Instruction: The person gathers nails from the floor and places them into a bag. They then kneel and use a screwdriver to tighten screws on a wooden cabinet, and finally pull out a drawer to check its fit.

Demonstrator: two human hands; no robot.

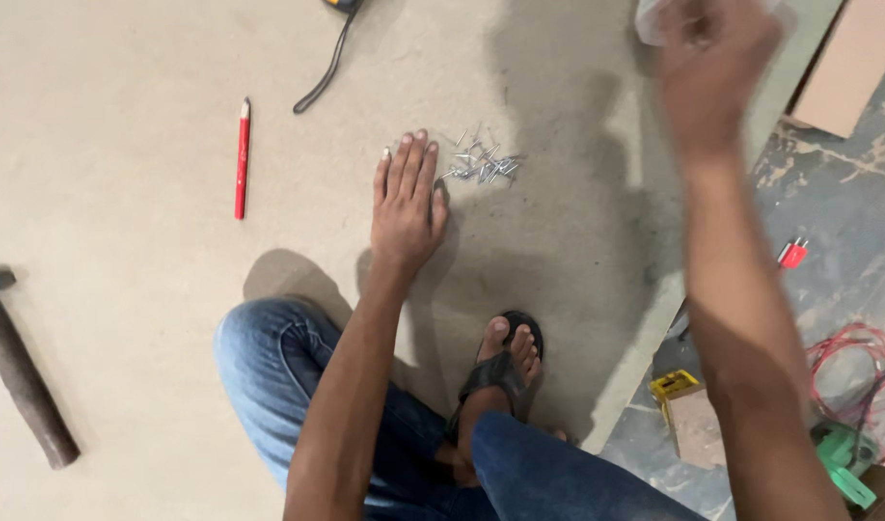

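My left hand (406,201) lies flat, palm down and fingers together, on a large beige board (124,318). Just right of its fingertips sits a small heap of several metal nails (483,164). My right hand (714,60) is raised at the top right, blurred by motion, and seems to hold a clear plastic bag (654,19); the grip itself is hard to make out. My knee in blue jeans (269,357) and my sandalled foot (508,355) rest on the board below the left hand.
A red pencil (242,159) lies left of the hand. A hammer (18,371) rests at the left edge. A black cord (328,68) trails from the top. Beyond the board's right edge lie red wires (852,352), a green tool (843,463) and cardboard (852,63).
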